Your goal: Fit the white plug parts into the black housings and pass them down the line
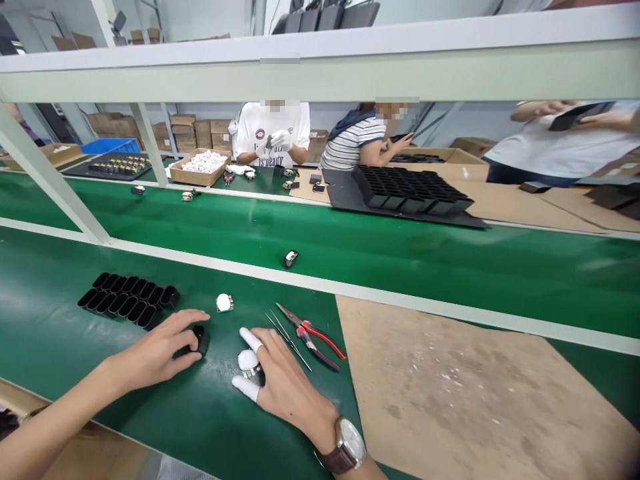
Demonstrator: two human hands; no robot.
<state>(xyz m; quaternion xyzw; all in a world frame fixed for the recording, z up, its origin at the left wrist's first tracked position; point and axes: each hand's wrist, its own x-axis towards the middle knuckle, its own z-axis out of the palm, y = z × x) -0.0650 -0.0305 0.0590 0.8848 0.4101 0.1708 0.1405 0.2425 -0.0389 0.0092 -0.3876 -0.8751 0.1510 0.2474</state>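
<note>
My left hand (167, 348) has its thumb and bent fingers around a small black oval case (201, 341), with the index finger stretched out above it. Between the thumb and index finger of my right hand (280, 373), both wearing white finger cots, is a small circuit board with a round white pad (248, 361). A similar white-padded board (225, 303) lies on the green bench, beyond and between the hands. Tweezers (289, 340) and red-handled long-nose pliers (311, 337) lie just beyond my right hand. Black oval cases (125, 297) stand in rows past my left hand.
A brown cardboard sheet (465, 387) covers the bench at the right. Beyond a pale rail, a green conveyor belt (400, 260) carries a filled black case (290, 259). Shelf posts (55, 173) rise at left. Across the belt, several people work beside black trays (410, 190) and boxes.
</note>
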